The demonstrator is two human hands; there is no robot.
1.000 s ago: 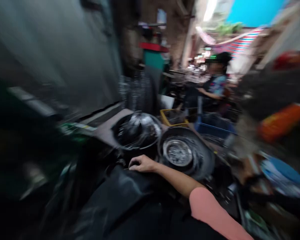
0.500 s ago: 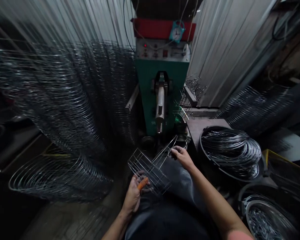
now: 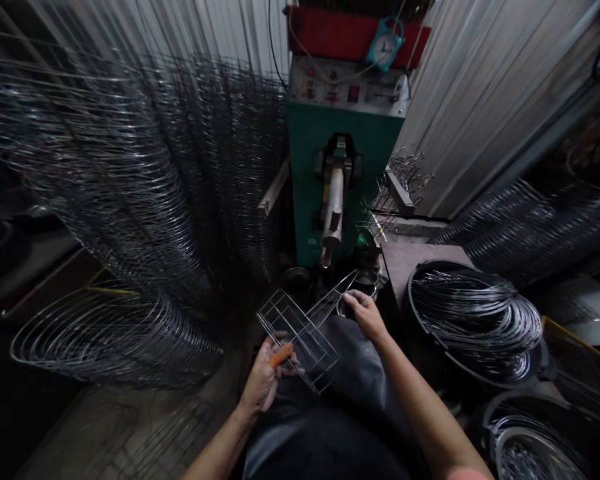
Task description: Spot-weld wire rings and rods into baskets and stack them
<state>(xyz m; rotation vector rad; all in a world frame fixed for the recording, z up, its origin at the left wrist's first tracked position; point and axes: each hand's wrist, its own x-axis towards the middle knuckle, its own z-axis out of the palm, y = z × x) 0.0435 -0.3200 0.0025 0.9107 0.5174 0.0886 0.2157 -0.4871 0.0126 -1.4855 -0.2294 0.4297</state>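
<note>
A wire rack (image 3: 300,330) of thin crossed metal rods is held tilted over my lap. My left hand (image 3: 267,373), with an orange wrap on one finger, is closed round its lower left edge. My right hand (image 3: 363,312) pinches the narrow wire part that sticks out at its upper right. Just beyond the rack stands a green machine (image 3: 307,180) with a metal arm (image 3: 334,200) pointing toward me; the rack and this arm are apart.
Tall stacks of wire frames (image 3: 145,200) stand on the left. On the right, a black tub (image 3: 415,313) holds wire rings (image 3: 480,313), with a metal bowl (image 3: 505,437) of small parts nearer me. A teal clock (image 3: 385,48) hangs on the machine.
The view has shifted, so the machine appears further right and slightly higher. Both hands keep their hold on the rack, which looks slightly turned.
</note>
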